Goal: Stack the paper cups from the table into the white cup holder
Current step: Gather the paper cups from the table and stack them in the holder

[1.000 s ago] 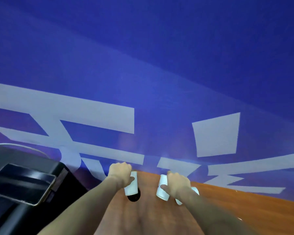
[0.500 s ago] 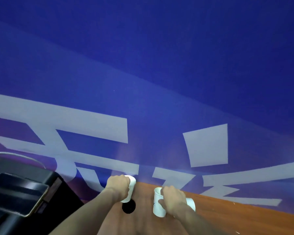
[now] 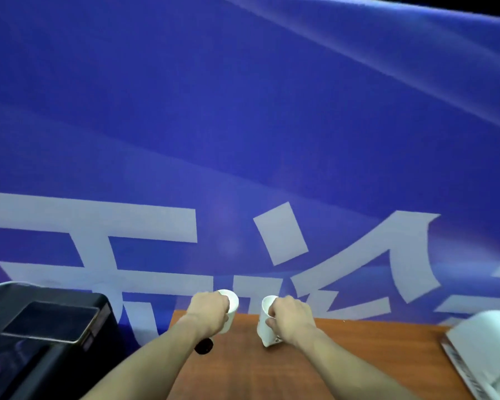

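My left hand [image 3: 210,313] grips a white paper cup [image 3: 231,306] lifted above the far edge of the wooden table [image 3: 344,359]. My right hand [image 3: 290,317] holds another white paper cup [image 3: 265,323], upright, with its mouth towards the wall. The bottom of that cup is low near the table top; I cannot tell whether it touches. Under the left wrist lies a round dark hole [image 3: 204,346] in the table. No white cup holder shows clearly in this view.
A blue banner [image 3: 243,140] with big white characters fills the wall behind the table. A black machine [image 3: 46,327] with a dark screen stands at the left. A blurred white box [image 3: 485,350] sits at the table's right edge.
Both hands have lifted their cups from the table top. The view has swung to the right, and the white box has come into sight.
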A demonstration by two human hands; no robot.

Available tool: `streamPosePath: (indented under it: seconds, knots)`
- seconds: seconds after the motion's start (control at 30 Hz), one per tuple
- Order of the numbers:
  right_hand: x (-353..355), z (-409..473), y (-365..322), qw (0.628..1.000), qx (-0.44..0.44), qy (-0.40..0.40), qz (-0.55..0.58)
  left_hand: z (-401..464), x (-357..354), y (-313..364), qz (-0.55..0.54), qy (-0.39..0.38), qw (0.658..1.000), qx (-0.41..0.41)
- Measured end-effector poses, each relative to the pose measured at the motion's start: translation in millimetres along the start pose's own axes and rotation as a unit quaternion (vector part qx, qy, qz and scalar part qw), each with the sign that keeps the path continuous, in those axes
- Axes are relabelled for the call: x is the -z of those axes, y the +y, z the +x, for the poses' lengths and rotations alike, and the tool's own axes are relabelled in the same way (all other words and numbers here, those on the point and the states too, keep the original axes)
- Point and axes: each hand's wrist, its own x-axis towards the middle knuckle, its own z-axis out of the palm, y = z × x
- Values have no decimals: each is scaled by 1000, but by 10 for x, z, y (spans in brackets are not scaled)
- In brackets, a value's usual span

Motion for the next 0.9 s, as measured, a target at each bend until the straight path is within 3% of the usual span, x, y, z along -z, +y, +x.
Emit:
streamPosePath:
  seconds: [0.33,0.9]
  knots:
    - [603,-1255,1086,991,-79,108,22,-307,824,1477,67,99,986,-116]
    - [15,-3988,3829,956,-252,145,34,-1356,864,5289,91,135,942,-294]
